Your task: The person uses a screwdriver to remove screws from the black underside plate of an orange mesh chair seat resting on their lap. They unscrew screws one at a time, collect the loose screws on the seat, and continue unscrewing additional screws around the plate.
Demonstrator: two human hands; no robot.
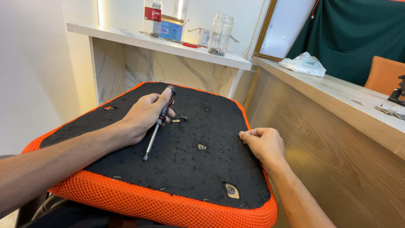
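Centre frame, an upturned seat cushion [185,169] fills the view, black fabric underside facing up, orange mesh wrapping its edges. The left hand [145,116] sits on it left of centre, fingers wrapped around a screwdriver [159,122] with a red and black handle; the shaft slants down and to the left, tip resting on the black fabric well below the hand. Just right of the handle lies a loose dark screw [184,118], close to the fingers but not touching them. The right hand [263,142] is at the cushion's right edge, fingers curled in tight and pinched together; whether anything small sits between them, I cannot tell.

Mounting holes dot the fabric: one in the middle [202,147] between the two hands, one near the lower right corner [230,190], one at the far left [109,107].

Around it: a white marble-look shelf [126,37] across the top of the frame carries a clear jar [220,28], a taller clear container [152,17] with a red label and a small box [172,28]. To the right, a wooden desk [337,90] runs down the frame's side, a crumpled plastic bag [303,64] on it at upper right. An orange chair back [386,76] stands before a dark green curtain [358,33].
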